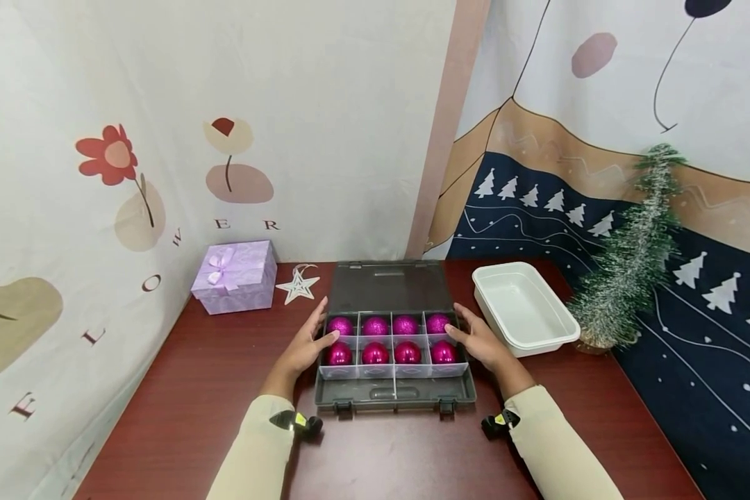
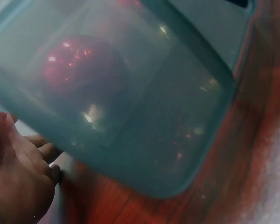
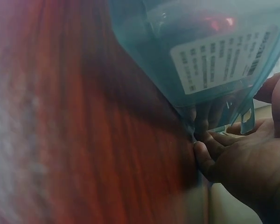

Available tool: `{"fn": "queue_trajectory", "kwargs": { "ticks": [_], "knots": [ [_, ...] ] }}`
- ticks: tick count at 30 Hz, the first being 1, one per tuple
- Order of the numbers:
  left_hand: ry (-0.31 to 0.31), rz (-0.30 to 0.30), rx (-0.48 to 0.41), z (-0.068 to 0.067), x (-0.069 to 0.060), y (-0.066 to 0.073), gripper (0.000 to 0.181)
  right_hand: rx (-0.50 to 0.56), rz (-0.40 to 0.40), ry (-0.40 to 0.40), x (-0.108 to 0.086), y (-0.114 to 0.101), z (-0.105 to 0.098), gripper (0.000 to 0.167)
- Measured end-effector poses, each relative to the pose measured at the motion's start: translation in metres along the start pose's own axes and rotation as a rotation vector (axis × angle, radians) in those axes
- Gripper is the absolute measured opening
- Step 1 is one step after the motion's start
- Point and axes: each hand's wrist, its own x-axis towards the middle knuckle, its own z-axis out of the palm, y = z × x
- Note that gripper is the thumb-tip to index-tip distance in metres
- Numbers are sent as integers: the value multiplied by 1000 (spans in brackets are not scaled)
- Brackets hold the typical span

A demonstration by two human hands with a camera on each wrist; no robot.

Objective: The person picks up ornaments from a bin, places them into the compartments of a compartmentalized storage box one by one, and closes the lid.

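Note:
A dark see-through plastic organizer box is on the table in front of me, its lid folded back. Glittery magenta Christmas balls fill the back row of compartments. Shiny magenta balls fill the row before it. My left hand holds the box's left side, thumb over the rim. On the right side my right hand grips it likewise. The right wrist view shows fingers at the box's lower edge, near a printed label. The left fingers are partly hidden.
A lilac gift box and a white star ornament stand at the back left. To the right are a white plastic tub and a small frosted Christmas tree. Printed cloth hangs behind the table.

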Motion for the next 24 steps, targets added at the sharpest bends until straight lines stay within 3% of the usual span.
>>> {"fn": "queue_trajectory", "kwargs": {
  "ticks": [24],
  "knots": [
    [26,0,-61,5,0,5,92,124,-33,-4,1,7,0,82]
  ]
}}
